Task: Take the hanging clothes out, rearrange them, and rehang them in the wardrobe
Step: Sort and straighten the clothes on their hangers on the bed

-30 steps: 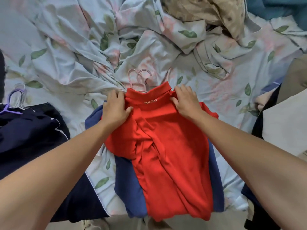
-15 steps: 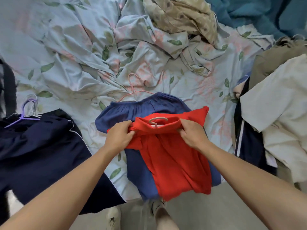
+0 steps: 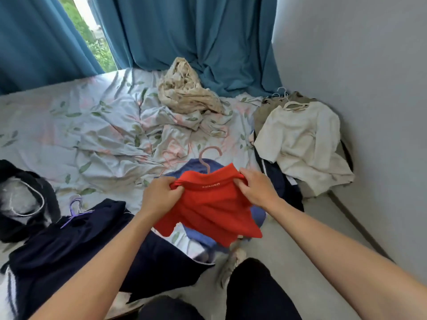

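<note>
Two hands, left hand (image 3: 161, 197) and right hand (image 3: 256, 190), gripping red shirt (image 3: 209, 209) by its collar on pink hanger (image 3: 209, 158), lifted above bed (image 3: 69, 125): pickup stage, next needing carry to wardrobe, unseen here.

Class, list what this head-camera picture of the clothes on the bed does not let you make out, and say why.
1. Hanger: only its hook shows; the red shirt covers the rest.
2. Blue garment: mostly hidden under the red shirt.
3. Shirt lettering: too blurred to read.
4. Dark clothes: cut off by the left edge.
5. Wardrobe: outside the view.
6. Left hand and right hand: fingertips buried in fabric.
</note>
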The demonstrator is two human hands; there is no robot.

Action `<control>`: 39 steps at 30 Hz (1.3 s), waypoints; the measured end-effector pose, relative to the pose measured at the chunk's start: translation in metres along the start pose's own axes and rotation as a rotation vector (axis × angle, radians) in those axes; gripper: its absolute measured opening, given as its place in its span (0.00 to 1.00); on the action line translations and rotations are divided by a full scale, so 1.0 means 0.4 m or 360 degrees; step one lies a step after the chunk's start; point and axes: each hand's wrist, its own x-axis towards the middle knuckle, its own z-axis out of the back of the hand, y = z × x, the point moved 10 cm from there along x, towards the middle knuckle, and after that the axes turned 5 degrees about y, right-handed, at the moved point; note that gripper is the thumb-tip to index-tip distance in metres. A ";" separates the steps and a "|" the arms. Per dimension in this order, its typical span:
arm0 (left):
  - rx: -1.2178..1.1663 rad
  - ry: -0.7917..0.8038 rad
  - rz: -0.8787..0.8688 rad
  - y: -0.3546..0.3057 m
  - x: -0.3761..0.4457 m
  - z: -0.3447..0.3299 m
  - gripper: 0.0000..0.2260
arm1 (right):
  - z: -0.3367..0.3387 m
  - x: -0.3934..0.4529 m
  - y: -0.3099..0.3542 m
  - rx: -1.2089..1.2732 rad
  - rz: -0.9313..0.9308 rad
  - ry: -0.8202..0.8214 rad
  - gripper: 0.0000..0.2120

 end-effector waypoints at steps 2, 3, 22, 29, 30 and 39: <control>-0.0038 0.0007 -0.0038 -0.075 -0.068 0.028 0.17 | 0.081 -0.091 0.015 0.0014 -0.0082 -0.0133 0.12; -0.0062 0.0047 -0.0075 -0.113 -0.094 0.031 0.19 | 0.113 -0.132 0.014 0.0041 -0.0107 -0.0173 0.12; -0.0059 0.0321 -0.0646 -0.985 -0.026 -0.359 0.33 | 0.639 -0.564 -0.651 0.0491 -0.0615 -0.0932 0.22; -0.0181 0.0284 -0.0560 -1.177 0.062 -0.480 0.31 | 0.837 -0.474 -0.850 0.0325 -0.0511 -0.0763 0.18; -0.0187 0.0266 -0.0548 -1.193 0.081 -0.484 0.31 | 0.857 -0.447 -0.869 0.0310 -0.0491 -0.0747 0.18; -0.0174 0.0198 -0.0422 -1.255 0.354 -0.555 0.28 | 0.900 -0.177 -1.046 0.0187 -0.0537 -0.0678 0.28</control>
